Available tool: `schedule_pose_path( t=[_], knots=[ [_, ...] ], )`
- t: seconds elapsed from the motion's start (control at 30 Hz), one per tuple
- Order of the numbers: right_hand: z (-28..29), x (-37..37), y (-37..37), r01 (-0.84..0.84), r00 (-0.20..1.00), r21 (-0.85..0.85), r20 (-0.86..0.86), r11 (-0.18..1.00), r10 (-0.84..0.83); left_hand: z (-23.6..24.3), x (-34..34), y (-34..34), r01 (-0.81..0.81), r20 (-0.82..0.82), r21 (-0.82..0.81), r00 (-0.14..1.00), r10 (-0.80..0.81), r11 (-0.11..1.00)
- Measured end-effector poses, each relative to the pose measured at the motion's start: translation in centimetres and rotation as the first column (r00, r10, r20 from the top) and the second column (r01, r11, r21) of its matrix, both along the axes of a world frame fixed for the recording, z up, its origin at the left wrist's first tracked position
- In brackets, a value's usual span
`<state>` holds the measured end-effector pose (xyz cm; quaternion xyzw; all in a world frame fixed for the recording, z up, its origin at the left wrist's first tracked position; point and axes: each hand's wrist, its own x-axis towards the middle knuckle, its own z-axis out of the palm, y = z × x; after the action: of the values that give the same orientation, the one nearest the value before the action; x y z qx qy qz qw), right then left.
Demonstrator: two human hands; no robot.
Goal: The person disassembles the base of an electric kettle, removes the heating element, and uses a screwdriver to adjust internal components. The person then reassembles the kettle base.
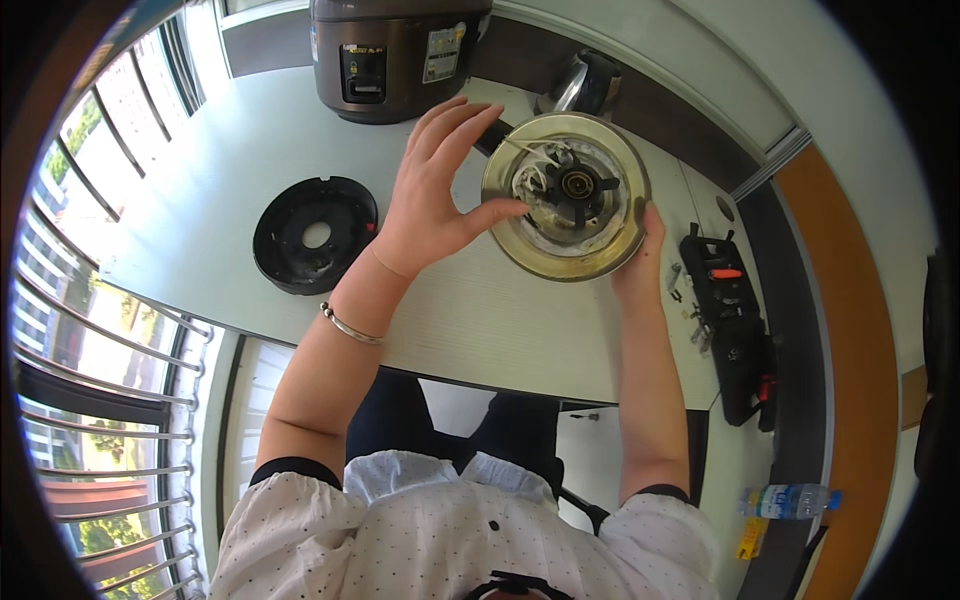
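An electric kettle body is held bottom up, its metal rim and opened underside facing me. Pale wires and a black round connector show inside it; a black handle juts out at its upper left. My right hand grips the kettle's lower right side, its fingers partly hidden behind. My left hand is open at the left side, thumb tip over the rim and fingers spread near the handle. Left of that hand, a round black plastic base cover lies on the table.
A brown rice cooker and a silver-and-black appliance stand at the back. On the right lie an opened black tool case and small loose metal parts. A water bottle lies lower right; barred windows run along the left.
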<state>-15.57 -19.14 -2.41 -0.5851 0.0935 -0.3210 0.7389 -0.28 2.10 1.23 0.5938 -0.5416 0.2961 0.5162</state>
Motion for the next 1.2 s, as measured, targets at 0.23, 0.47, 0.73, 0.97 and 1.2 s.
schedule_pose_path(
  t=[0.23,0.47,0.73,0.97,1.2],
  knots=[
    [-0.8,-0.4,-0.6,-0.027,1.000,-0.071,-0.008,0.997,0.026,-0.2,1.0,0.5,0.097,-0.088,0.095,0.992,-0.089,0.991],
    [-0.9,-0.5,-0.7,0.023,0.999,-0.071,-0.036,0.997,-0.025,0.3,1.9,1.8,0.249,-0.102,0.198,0.967,-0.233,0.948],
    [-1.1,-0.9,-1.5,-0.045,0.999,-0.114,-0.035,0.993,0.041,0.6,1.9,1.9,0.309,-0.172,0.242,0.946,-0.273,0.920],
    [0.9,-0.9,0.0,0.072,0.992,-0.114,-0.092,0.991,-0.083,0.7,1.1,1.9,0.294,-0.171,0.220,0.950,-0.260,0.930],
    [2.3,-1.2,0.4,0.460,0.882,-0.308,0.051,0.833,-0.468,0.3,0.0,0.8,0.227,-0.100,0.124,0.971,-0.215,0.966]
  ],
)
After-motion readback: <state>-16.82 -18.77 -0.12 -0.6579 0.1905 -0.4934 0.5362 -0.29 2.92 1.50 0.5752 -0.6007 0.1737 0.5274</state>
